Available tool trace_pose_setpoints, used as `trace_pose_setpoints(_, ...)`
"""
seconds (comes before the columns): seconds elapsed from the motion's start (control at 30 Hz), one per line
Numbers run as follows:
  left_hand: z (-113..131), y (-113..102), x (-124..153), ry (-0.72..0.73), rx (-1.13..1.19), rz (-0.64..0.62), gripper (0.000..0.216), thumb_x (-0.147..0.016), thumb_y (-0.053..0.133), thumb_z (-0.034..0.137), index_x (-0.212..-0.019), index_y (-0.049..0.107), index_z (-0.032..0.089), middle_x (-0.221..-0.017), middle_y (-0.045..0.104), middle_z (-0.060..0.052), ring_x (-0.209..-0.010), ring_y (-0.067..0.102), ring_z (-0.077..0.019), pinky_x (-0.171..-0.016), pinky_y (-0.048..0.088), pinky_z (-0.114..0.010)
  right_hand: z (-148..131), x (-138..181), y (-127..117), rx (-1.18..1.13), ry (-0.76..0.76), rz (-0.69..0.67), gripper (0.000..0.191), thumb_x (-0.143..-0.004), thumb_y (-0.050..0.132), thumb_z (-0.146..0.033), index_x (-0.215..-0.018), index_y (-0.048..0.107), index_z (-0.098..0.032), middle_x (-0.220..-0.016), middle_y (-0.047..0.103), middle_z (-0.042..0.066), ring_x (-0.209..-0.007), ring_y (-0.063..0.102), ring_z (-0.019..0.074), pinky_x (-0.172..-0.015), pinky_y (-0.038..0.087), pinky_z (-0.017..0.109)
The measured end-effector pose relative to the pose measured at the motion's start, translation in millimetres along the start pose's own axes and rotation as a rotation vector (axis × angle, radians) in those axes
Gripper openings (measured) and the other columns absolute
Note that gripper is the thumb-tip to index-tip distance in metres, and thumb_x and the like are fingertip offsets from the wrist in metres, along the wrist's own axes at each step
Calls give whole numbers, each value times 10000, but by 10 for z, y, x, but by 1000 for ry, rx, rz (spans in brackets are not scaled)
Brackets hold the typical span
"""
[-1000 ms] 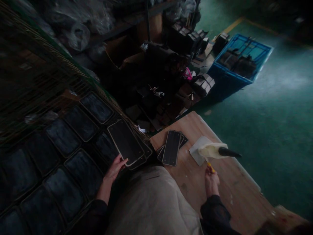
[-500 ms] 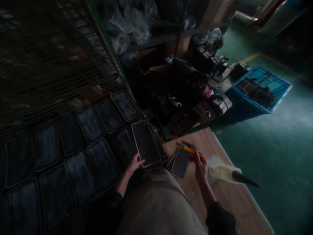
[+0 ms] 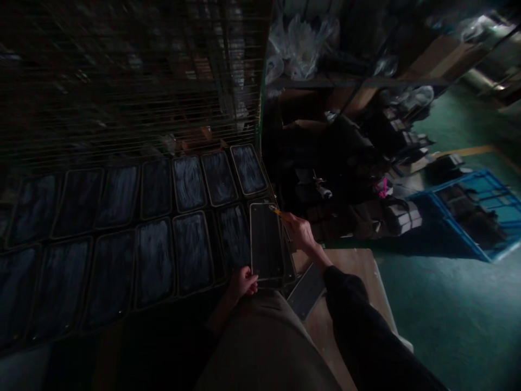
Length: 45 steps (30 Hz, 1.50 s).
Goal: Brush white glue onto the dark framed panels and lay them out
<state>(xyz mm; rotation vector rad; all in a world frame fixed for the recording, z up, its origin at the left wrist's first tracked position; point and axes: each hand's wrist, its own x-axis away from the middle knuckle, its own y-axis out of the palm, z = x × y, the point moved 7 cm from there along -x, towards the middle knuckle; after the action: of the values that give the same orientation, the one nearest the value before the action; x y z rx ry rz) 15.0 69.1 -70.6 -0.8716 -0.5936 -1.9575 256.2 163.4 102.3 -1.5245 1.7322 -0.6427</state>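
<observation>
Brush (image 3: 279, 212) by panel (image 3: 266, 241); far edge

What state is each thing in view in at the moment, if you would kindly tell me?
Left hand: gripping the plain panel's lower left corner.
Right hand: closed around the brush.
Brush: tip at the panel's top edge; contact unclear.
Plain panel: dark, unstreaked, overlapping another beneath.
Panels in two rows: laid flat, many pale-streaked.
Wooden tabletop: partly covered by a panel.
Blue crate: open-topped, holding dark items.
</observation>
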Motion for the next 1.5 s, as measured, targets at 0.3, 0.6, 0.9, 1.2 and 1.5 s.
trace_pose_setpoints(0.3,32,-20,7,30,-2,29,307,-743,694,346,-724,430,191,-532,609,28,-426,585,-100,-420,416,-176,93,48,223,114,-32,-108,296,-980,407,-291,-1172,606,-186,-927,697,65,-730,629,155,-584,397,213)
trace_pose_setpoints(0.6,85,-37,58,71,33,1,266,-767,682,297,-725,445,183,-519,597,26,-427,575,-93,-425,420,-173,-260,1121,49,44,-9,-382,296,-984,415,-329,-1165,619,-216,-823,689,32,-636,620,131,-570,402,211)
trace_pose_setpoints(0.9,77,-35,37,46,8,20,208,-788,635,227,-717,445,177,-488,569,56,-403,561,-88,-407,416,-161,-284,884,146,-199,84,-519,284,-966,448,-322,-1132,636,-191,-801,714,32,-687,675,144,-607,465,203)
trace_pose_setpoints(1.2,123,-42,59,94,-7,14,151,-796,584,204,-715,458,180,-502,575,61,-404,561,-85,-400,410,-159,89,-274,212,-36,50,-157,281,-950,449,-249,-1174,605,-181,-886,724,43,-792,687,170,-648,472,211)
trace_pose_setpoints(1.5,108,-61,52,91,44,13,181,-796,596,193,-703,441,181,-499,567,58,-399,554,-87,-395,400,-159,-146,126,380,37,-27,-320,289,-963,425,-285,-1147,624,-185,-926,711,65,-749,669,170,-629,469,230)
